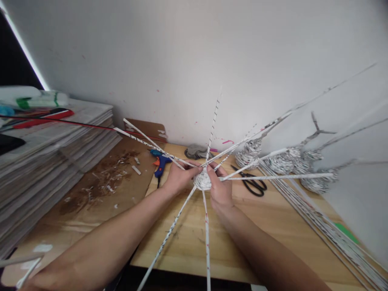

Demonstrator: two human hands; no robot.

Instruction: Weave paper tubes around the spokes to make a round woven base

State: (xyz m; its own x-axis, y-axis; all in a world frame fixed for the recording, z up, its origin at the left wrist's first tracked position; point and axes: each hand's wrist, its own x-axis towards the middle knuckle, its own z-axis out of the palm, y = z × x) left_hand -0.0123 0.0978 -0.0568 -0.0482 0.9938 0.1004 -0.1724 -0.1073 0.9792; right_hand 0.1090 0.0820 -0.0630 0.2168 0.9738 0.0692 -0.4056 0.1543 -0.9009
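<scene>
Between my two hands, above the wooden table, is a small woven paper basket (202,180) made of rolled newsprint. Several long paper tubes (207,238) spread out from it in all directions like spokes. My left hand (182,176) grips its left side, with the thumb on top near the crossing tubes. On the right side, my right hand (220,186) holds it with the thumb pressed against the weave. The fingers behind the basket are partly hidden.
Black scissors (254,184) lie right of my hands, a blue glue gun (161,165) to the left. Finished woven paper pieces (248,153) stand along the wall. Loose paper tubes (315,218) run down the right edge. Stacked newspapers (60,157) and scrap-strewn cardboard (121,198) are at left.
</scene>
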